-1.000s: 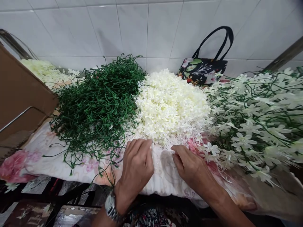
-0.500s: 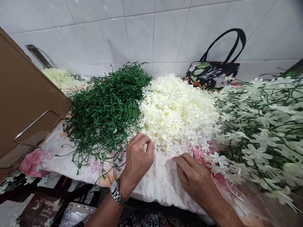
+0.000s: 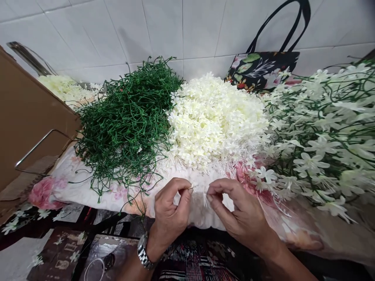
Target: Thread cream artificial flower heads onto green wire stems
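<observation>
My left hand (image 3: 173, 203), with a metal watch at the wrist, pinches a small white flower piece (image 3: 193, 186) between thumb and forefinger. Close by on the right, my right hand (image 3: 238, 208) has thumb and forefinger together on thin white strands (image 3: 205, 200). Both hands are over the front part of the floral cloth (image 3: 178, 173). Beyond them lies a heap of creamy white flower heads (image 3: 216, 121). A pile of green plastic stems (image 3: 131, 113) sits to its left. On the right are white flowers on green stems (image 3: 319, 148).
A cardboard box (image 3: 32, 121) with a wire handle (image 3: 35, 150) stands at the left. Behind the flowers, a black floral bag (image 3: 263, 70) leans at the tiled wall (image 3: 164, 31). Below the cloth at lower left is a brown box (image 3: 55, 253).
My left hand has left the edge of the white heap and now shows a small white piece in its pinch. My right hand has turned and come nearer to it. The view has tilted down.
</observation>
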`<state>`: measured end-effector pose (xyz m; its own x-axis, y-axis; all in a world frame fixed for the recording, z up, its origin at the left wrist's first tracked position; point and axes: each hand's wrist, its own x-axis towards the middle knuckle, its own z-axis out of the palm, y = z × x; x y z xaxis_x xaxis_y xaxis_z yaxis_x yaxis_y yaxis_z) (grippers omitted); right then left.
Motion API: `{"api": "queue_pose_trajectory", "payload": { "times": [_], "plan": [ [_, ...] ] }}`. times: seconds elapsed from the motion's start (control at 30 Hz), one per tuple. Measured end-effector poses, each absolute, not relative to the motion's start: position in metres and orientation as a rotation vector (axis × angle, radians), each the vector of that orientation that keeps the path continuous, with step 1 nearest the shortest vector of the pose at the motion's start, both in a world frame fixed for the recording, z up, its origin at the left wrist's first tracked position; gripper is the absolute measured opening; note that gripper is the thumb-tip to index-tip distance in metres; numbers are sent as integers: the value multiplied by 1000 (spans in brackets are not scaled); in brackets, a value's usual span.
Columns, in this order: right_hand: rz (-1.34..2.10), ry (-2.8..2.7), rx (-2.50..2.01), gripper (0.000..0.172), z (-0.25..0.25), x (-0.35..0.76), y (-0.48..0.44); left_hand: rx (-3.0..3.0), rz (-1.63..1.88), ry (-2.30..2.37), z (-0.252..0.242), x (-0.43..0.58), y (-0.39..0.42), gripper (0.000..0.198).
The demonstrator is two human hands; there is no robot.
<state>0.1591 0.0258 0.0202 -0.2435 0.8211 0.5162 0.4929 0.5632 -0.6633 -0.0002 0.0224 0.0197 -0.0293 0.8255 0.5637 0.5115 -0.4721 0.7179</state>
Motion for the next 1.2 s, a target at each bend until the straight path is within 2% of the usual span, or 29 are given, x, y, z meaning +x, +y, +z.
{"api": "queue_pose_trajectory", "payload": {
  "times": [0.17, 0.63, 0.73, 0.93, 1.2],
  "plan": [
    [562, -1838, -1095, 15, 19, 155, 20, 2100, 1530, 1352, 21, 3, 14, 19],
    [509, -1864, -1080, 19, 12, 163, 15, 2294, 1528, 1258, 19, 0, 8, 27],
    [545, -1847, -1095, 17, 9, 166, 13, 2143, 1526, 1240, 18, 3, 7, 23],
    [723, -1741, -1116, 19, 15, 161, 9, 1463, 1326, 1359, 17, 8, 7, 11],
    [828, -1733, -1222, 20, 24, 155, 18, 1251, 1234, 1423, 18, 13, 9, 9]
  ]
}}
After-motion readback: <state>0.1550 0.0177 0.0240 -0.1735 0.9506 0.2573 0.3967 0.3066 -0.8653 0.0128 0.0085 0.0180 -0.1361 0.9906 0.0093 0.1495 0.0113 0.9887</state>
